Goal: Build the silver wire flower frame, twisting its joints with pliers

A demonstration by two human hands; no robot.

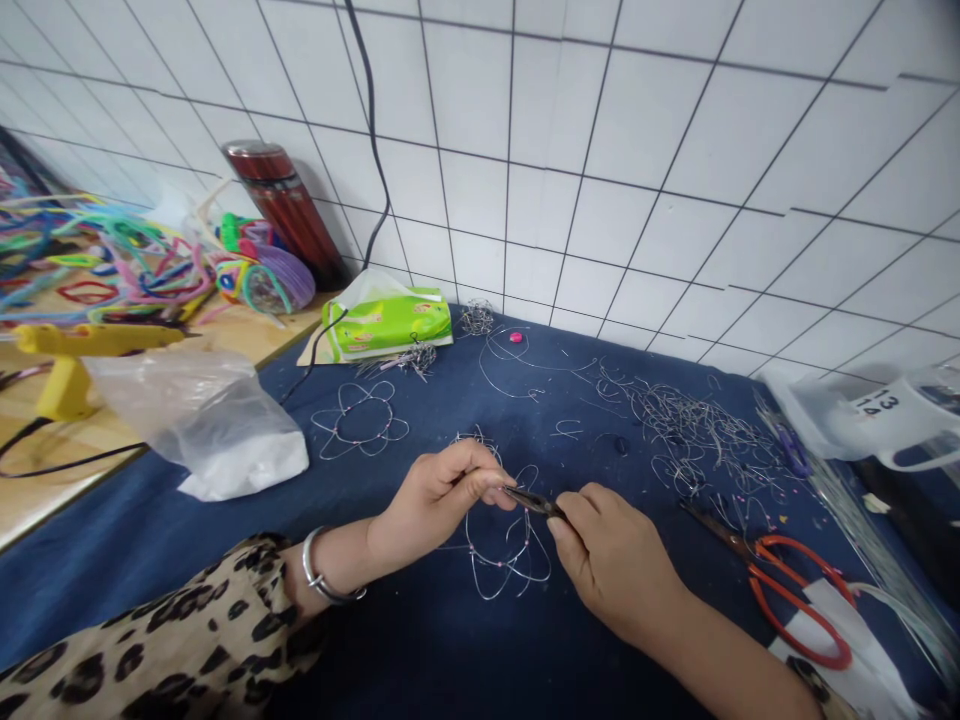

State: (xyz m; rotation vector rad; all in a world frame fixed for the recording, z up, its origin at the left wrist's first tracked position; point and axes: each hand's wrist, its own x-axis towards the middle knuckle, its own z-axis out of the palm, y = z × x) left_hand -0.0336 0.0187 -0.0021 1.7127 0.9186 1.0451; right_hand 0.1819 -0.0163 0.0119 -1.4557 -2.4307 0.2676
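My left hand (450, 492) is closed, thumb and fingertips pinching a flower-shaped wire frame (501, 563) with small pink dots along its ring. The frame hangs below the fingers, its loops spread around the ring. Wrapped in my right hand (616, 555) is a pair of pliers (534, 500), whose handles the palm hides. Their dark jaws point left and meet the wire right beside my left fingertips. Whether the jaws are fully closed is too small to tell. Another wire flower (364, 420) lies flat on the blue cloth to the left.
Orange-handled scissors (799, 590) and a heap of wire pieces (697, 420) lie at right, near a white pitcher (892, 415). A green tissue pack (390, 325), a plastic bag (206, 420), a yellow glue gun (67, 360) and a red thermos (289, 215) stand or lie at left.
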